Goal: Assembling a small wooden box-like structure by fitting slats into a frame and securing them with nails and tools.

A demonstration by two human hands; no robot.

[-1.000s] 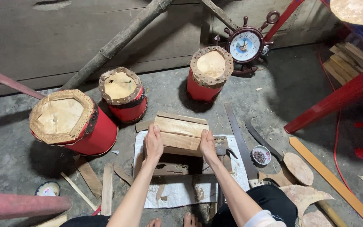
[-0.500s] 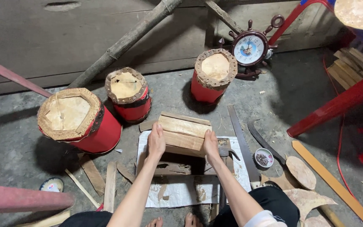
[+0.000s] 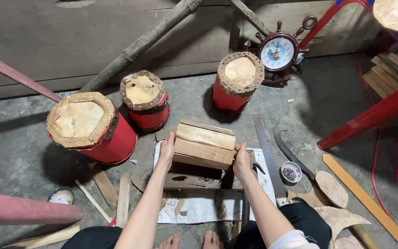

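Left hand [image 3: 166, 152]: grip closed flat against the left end of a curved bundle of pale wooden staves [image 3: 204, 145], fingers over the top edge. Right hand [image 3: 242, 160]: grip closed on the right end of the same bundle, thumb toward the top. The bundle sits between both hands, raised just above a white sheet [image 3: 199, 207] spread on the grey concrete floor [image 3: 19, 157], directly in front of the person's bare feet.

Beyond the bundle, three red cylindrical drums with tan hide tops: a large one [image 3: 90, 127] at left, tilted; a smaller one [image 3: 144, 100] just beside it; a third [image 3: 237, 80] well apart to the right.

Right of the sheet: a long hand saw [image 3: 267, 154] lying flat, a dark curved blade [image 3: 293, 154] beside it, a small round tin of nails [image 3: 291, 172] between them, and an oval wooden piece [image 3: 331, 189] near the tin.

Left of the sheet: loose wooden slats [image 3: 123, 198] on the floor.

Against the wall: a round clock in a ship's-wheel frame [image 3: 278, 53] and a leaning rough wooden pole [image 3: 148, 39].
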